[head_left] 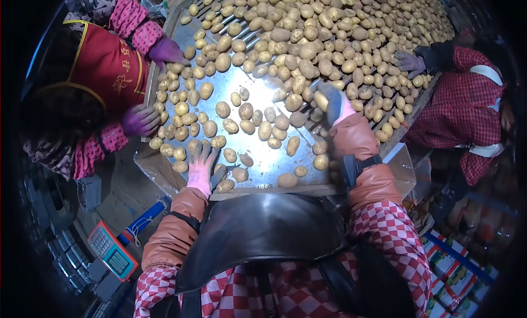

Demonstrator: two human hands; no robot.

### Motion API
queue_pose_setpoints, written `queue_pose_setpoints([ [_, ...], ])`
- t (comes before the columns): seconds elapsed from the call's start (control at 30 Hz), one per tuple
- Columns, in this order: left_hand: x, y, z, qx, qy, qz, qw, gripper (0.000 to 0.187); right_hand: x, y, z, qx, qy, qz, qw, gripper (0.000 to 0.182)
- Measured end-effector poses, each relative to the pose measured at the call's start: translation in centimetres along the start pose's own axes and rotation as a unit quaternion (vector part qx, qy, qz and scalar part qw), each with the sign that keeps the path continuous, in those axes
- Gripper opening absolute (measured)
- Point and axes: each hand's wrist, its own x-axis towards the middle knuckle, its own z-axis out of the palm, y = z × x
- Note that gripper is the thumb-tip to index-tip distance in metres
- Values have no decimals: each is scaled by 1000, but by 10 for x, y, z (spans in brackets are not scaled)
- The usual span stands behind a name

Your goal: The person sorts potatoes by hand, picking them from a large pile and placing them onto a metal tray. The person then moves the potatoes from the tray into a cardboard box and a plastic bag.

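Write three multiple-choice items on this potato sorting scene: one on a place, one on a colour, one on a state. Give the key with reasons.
1. Where is the left hand?
A. On the scale
B. Flat among potatoes at the near edge of the sorting table
C. In a box

2. What colour are the gloves of the co-worker on the left side of the view?
A. Purple
B. Yellow
C. White

3. What is the right hand doing?
A. Hanging empty
B. Gripping a potato
C. Resting on the apron

Key: B, the palm lies on the metal; A, both gloves look purple; B, the fingers wrap a potato.

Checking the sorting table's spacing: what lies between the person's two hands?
In the head view, loose potatoes lie scattered on the shiny metal table between the left hand and the right hand.
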Motion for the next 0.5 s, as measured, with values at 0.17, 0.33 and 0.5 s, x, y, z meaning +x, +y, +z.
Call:
queue_pose_setpoints([
  [0.17, 0, -5, -2, 12, 0, 3, 1000, 70, 116, -45, -31, -241, 42, -170, 955, 41],
  [0.33, 3, -9, 1, 17, -17, -9, 1000, 69, 112, -89, 23, -624, 41, -142, 767, 43],
  [0.5, 7, -6, -4, 10, -38, -24, 999, 67, 78, -74, 16, -651, -18, -204, 731, 53],
])
